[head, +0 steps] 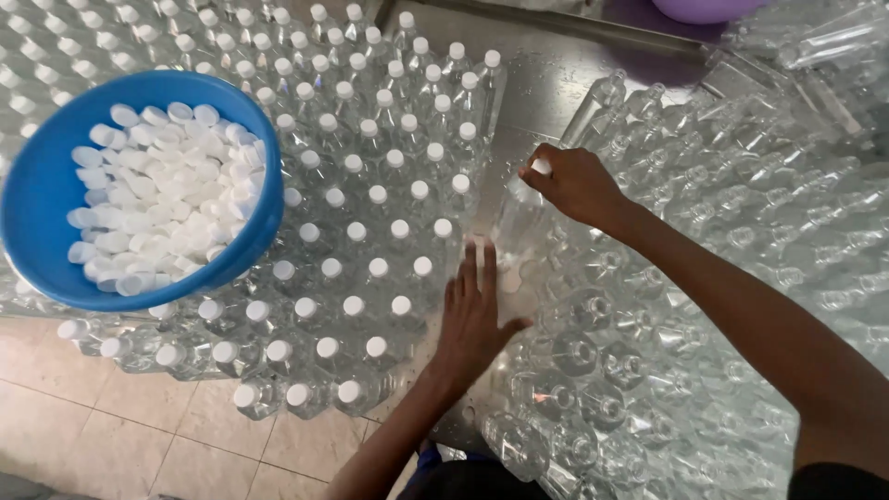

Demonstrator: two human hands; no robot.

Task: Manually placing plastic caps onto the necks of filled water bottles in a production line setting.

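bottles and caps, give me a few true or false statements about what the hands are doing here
1. The right hand grips the white cap on a clear bottle. True.
2. The bowl is red and holds bottles. False: it is blue and holds loose white caps.
3. The left hand lies open beside the bottle's base. True.
4. The bottles on the right are all capped. False: they are open; the capped ones stand on the left.
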